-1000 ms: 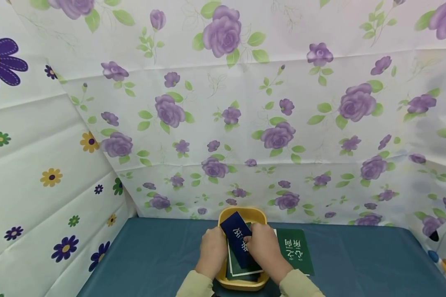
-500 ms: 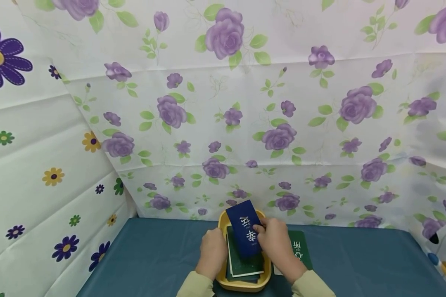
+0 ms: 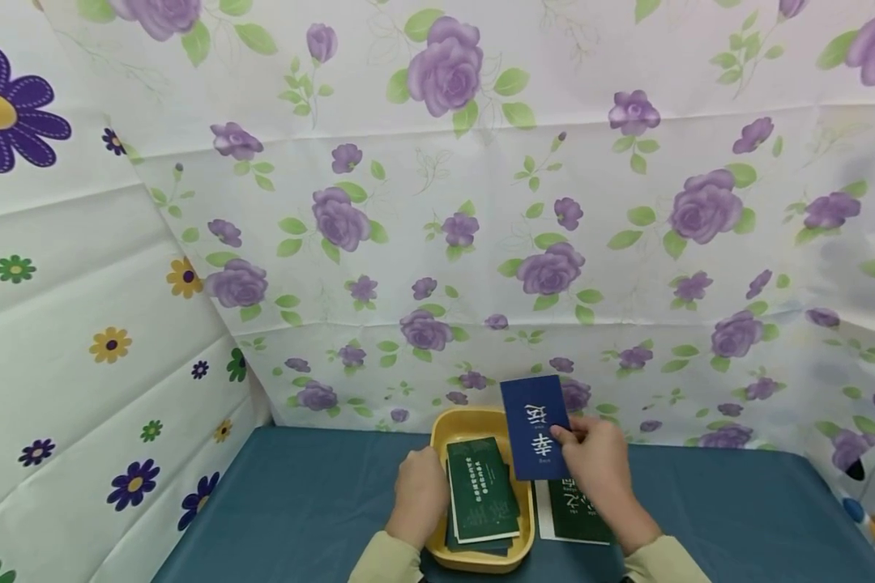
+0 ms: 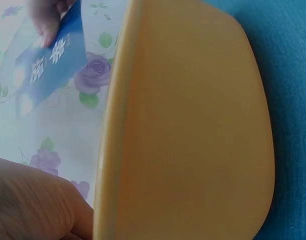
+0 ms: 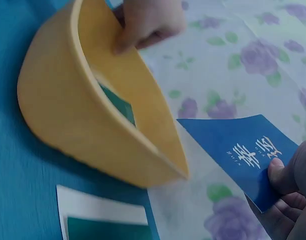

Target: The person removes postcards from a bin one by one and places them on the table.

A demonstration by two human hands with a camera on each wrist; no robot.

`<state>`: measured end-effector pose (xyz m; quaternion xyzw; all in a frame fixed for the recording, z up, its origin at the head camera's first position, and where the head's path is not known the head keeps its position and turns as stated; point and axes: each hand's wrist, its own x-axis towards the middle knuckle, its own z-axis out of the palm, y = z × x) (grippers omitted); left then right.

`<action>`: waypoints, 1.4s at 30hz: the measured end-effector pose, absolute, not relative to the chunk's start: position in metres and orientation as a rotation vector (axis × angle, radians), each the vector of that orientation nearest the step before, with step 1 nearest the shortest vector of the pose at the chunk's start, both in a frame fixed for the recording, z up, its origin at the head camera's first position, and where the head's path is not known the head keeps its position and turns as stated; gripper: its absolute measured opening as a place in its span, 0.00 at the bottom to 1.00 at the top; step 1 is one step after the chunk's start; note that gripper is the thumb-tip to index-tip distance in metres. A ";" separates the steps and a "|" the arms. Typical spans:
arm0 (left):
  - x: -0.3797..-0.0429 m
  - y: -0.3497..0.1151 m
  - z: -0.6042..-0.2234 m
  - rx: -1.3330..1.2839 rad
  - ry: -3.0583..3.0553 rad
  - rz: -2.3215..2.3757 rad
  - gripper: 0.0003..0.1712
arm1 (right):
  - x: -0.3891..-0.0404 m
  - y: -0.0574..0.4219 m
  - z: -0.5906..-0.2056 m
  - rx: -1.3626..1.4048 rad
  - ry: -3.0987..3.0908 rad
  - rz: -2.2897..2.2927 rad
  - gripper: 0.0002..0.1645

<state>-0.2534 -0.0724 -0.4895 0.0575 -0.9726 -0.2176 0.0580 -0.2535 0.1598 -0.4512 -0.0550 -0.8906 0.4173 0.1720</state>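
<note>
My right hand (image 3: 599,470) pinches a dark blue booklet (image 3: 528,421) with white characters, thumb on its front cover. The booklet hangs above the right rim of a yellow plastic basin (image 3: 480,562). At the basin's left rim is my left hand (image 3: 421,494); in the right wrist view its thumb (image 5: 124,42) reaches over the inside of the wall and grips it. A small stack of green booklets (image 3: 483,491) lies in the basin. Right of the basin, partly behind my right hand, lies a green booklet (image 3: 583,522) with white characters and a white strip along its left side.
Basin and booklets stand on a table with a blue-green cover (image 3: 700,510). A white sheet with purple roses (image 3: 379,275) rises behind it, and another flowered sheet (image 3: 51,340) closes the left side.
My right hand has lifted the blue booklet out from over the basin and carried it to the right, turning it more upright. My left hand has stayed on the rim.
</note>
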 end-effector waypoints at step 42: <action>-0.254 -0.072 -0.491 0.153 -2.957 -0.648 0.05 | -0.234 0.254 -0.522 -0.458 -2.868 0.945 0.29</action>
